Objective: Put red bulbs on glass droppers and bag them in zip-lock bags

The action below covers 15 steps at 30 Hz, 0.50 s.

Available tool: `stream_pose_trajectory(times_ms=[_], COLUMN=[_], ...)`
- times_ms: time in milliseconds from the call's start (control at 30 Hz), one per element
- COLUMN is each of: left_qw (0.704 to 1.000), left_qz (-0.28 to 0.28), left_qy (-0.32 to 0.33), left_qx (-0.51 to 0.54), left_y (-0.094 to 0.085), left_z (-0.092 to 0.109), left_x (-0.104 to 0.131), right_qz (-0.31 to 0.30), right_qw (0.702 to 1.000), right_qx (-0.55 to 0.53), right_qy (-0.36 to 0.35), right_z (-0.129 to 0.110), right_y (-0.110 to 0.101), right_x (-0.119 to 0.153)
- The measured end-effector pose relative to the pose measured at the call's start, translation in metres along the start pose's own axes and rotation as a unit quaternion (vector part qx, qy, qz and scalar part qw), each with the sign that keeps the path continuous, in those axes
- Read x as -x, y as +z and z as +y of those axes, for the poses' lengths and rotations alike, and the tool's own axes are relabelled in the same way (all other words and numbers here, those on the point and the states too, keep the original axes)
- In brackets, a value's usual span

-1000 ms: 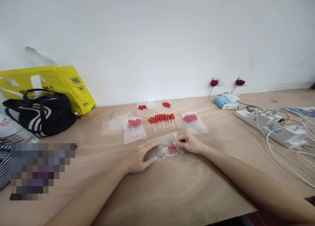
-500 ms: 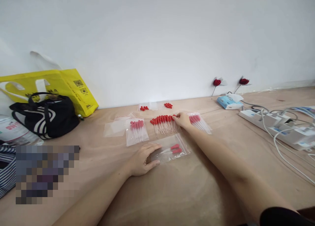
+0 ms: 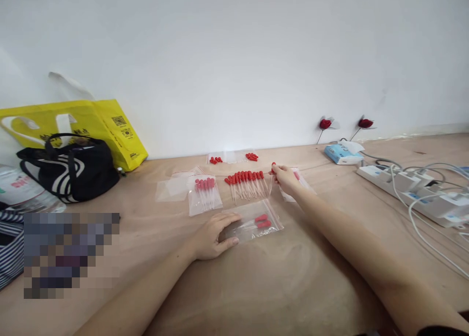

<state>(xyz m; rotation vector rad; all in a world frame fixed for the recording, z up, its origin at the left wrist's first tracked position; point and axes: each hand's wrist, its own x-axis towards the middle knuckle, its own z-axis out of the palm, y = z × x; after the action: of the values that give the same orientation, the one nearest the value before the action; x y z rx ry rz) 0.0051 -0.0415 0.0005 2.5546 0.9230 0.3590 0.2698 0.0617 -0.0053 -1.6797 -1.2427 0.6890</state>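
Observation:
My right hand (image 3: 285, 178) pinches a dropper with a red rubber bulb (image 3: 273, 166), its clear tube pointing down. Just left of it several more red-bulbed droppers (image 3: 245, 177) lie side by side in a row. My left hand (image 3: 216, 234) rests with fingers and thumb apart at the left end of a clear zip bag (image 3: 264, 207). Inside that bag are two droppers (image 3: 263, 224). Another bag with several droppers (image 3: 204, 184) lies to the left of the row. Behind my right hand, a further bag of droppers (image 3: 306, 183) is partly hidden.
Small bags with loose red bulbs (image 3: 252, 156) lie by the wall, and flat bags (image 3: 170, 189) at left. A power strip (image 3: 410, 194) with cables and a tissue pack (image 3: 343, 153) are at right. A black bag (image 3: 73, 170) and yellow bag (image 3: 128, 140) stand at left.
My right hand has lifted a dropper from the right end of the row and moved slightly right with it. My left hand has stayed on the zip bag.

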Motion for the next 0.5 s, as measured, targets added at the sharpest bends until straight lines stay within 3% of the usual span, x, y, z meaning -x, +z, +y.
stream_pose_trajectory(times_ms=[67,200,500], left_qw=[1.000,1.000,1.000], left_qz=[0.001,-0.003,-0.001], left_qy=[-0.002,-0.011,-0.006], left_qx=[-0.001,-0.003,-0.006], left_y=[0.000,0.000,0.001], left_z=[0.000,0.000,-0.001], left_x=[0.000,-0.001,0.000], right_qz=[-0.001,0.028,0.044], right_qw=[0.999,0.964,0.936], right_qx=[-0.051,-0.261,-0.348], right_qy=[-0.013,-0.052,0.012], right_z=[0.008,0.026,0.035], right_y=[-0.012,-0.027,-0.021], right_x=[0.016,0.047,0.062])
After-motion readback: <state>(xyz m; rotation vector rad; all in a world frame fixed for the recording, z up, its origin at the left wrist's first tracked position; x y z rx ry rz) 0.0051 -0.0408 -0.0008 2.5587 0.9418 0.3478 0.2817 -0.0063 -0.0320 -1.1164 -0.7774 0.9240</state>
